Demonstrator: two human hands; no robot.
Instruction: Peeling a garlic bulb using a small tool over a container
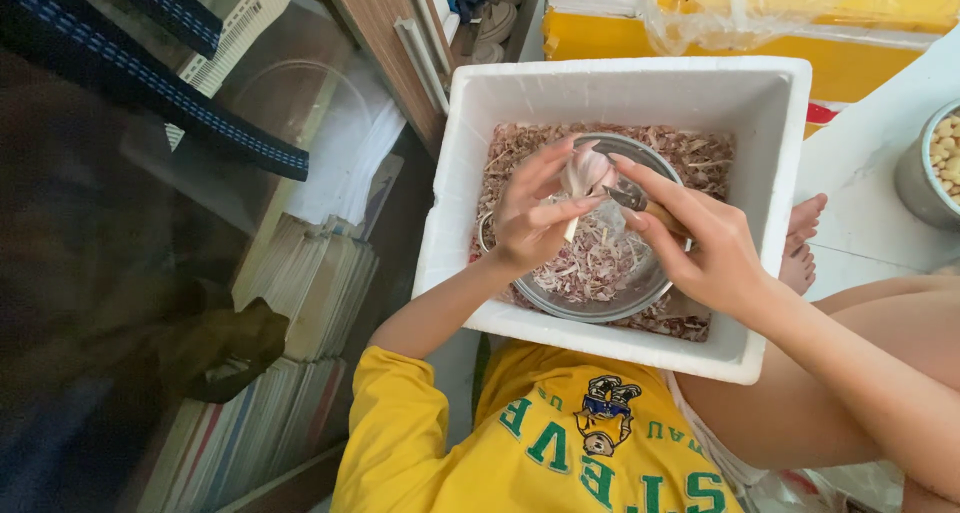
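White foam box (770, 103) holds peels, steel bowl (560, 298); left hand (535, 218) pinches garlic (590, 170), right hand (700, 243) grips knife (640, 203), apparently.

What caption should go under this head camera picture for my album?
Left hand holds a garlic bulb while right hand works a small knife over a metal bowl of peels.

Metal bowl (600, 293) inside foam box (630, 83); pot (925, 178) right; books (300, 283) left.

White foam box (770, 103), square, centre of frame on my lap. Yellow box (850, 68) under clear plastic wrap (700, 18), top right.
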